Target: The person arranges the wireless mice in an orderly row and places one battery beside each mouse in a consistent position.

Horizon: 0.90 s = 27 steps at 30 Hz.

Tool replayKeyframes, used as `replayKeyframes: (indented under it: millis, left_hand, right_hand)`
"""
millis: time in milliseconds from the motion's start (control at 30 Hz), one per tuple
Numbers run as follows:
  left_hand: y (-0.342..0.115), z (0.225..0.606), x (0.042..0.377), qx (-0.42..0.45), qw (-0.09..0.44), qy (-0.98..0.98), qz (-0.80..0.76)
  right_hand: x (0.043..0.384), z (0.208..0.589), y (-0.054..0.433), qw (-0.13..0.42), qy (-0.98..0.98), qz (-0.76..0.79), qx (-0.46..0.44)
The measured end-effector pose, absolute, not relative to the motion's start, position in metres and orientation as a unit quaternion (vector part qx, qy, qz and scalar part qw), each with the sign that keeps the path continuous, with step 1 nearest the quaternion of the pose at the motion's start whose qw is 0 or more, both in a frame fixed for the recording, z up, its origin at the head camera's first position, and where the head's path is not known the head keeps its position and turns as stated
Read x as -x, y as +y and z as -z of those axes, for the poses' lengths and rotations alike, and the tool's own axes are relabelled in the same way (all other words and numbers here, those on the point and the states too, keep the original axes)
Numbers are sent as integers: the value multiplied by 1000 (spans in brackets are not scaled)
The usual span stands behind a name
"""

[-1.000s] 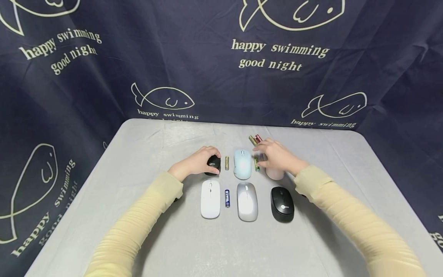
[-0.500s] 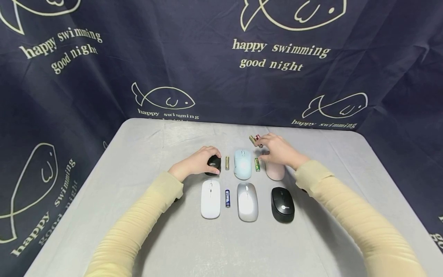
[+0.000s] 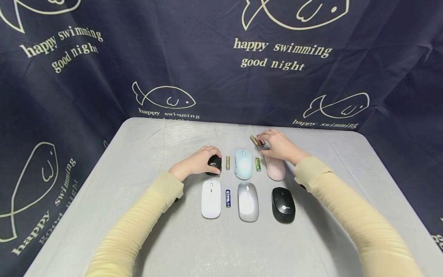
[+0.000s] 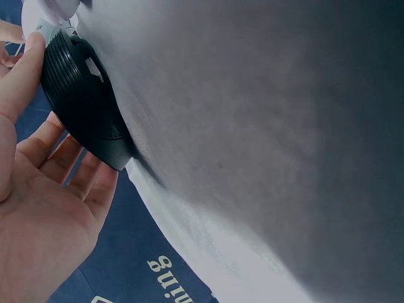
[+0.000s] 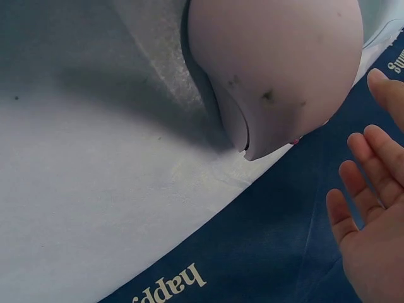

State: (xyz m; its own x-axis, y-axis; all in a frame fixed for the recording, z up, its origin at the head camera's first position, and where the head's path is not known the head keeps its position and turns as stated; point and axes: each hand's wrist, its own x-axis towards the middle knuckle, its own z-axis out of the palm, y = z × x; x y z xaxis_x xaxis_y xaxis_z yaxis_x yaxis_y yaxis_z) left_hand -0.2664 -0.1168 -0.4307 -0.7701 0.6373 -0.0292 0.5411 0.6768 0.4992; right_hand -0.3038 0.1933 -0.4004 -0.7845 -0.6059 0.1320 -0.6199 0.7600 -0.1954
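My left hand [image 3: 199, 161] holds a black mouse [image 3: 214, 164] at the left of the back row. In the left wrist view the thumb and fingers lie along the ribbed sides of this mouse [image 4: 85, 95]. My right hand [image 3: 280, 147] is over the far end of a pink mouse [image 3: 275, 169]. Its fingertips are right at the dark red batteries [image 3: 261, 142], partly covering them, beside a gold battery [image 3: 254, 141]. The right wrist view has the right hand [image 5: 379, 208] with extended fingers, apart from the pink mouse [image 5: 278, 63].
Between the hands lie a light blue mouse [image 3: 243, 165], a gold battery [image 3: 227, 163] and a green battery [image 3: 258, 164]. A white mouse [image 3: 211, 199], a blue battery [image 3: 228, 198], a silver mouse [image 3: 248, 202] and another black mouse [image 3: 283, 204] form the front row. A dark fish-print curtain [image 3: 221, 69] stands behind the table.
My right hand has moved away from the green battery, back toward the red ones, uncovering more of the pink mouse. The red batteries have shifted slightly. The left hand stays on the black mouse.
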Motion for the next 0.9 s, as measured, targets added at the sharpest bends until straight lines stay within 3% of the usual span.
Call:
replayKeyframes:
  millis: [667, 900]
  left_hand:
    - [-117, 430, 267, -322, 103, 909, -242]
    - [-116, 430, 268, -326, 103, 909, -240]
  right_hand:
    - [328, 408, 194, 59, -926, -102, -359]
    - [333, 409, 189, 45, -935, -92, -339]
